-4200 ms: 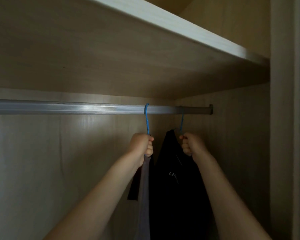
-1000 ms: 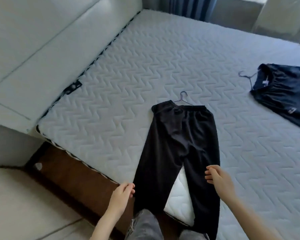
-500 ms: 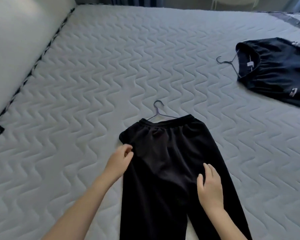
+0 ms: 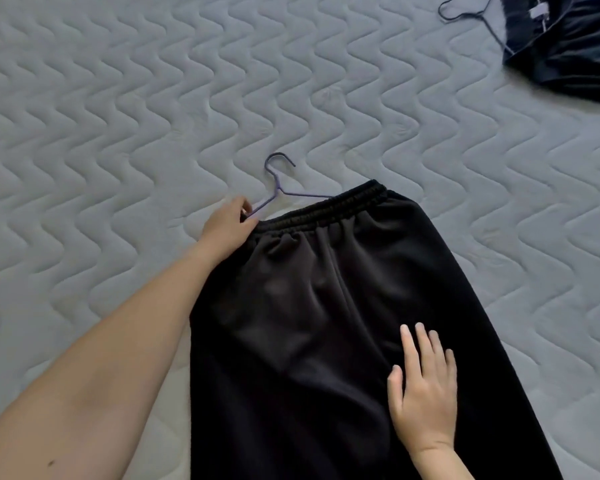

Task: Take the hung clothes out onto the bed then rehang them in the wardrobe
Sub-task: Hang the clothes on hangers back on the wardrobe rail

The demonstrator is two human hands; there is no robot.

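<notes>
Black trousers (image 4: 329,306) lie flat on the quilted grey mattress (image 4: 118,116), waistband away from me. A thin blue wire hanger (image 4: 280,188) sticks out above the waistband, its lower part hidden inside the fabric. My left hand (image 4: 227,228) is at the waistband's left corner, fingers pinching the hanger's left arm there. My right hand (image 4: 423,393) lies flat on the right trouser leg with straight fingers.
A second dark garment (image 4: 568,46) on another wire hanger (image 4: 465,15) lies at the top right of the mattress. The wardrobe is out of view.
My view has dropped closer to the trousers. My left hand moved up from the trousers' left side to the waistband corner and took the hanger. My right hand stays flat on the right leg.
</notes>
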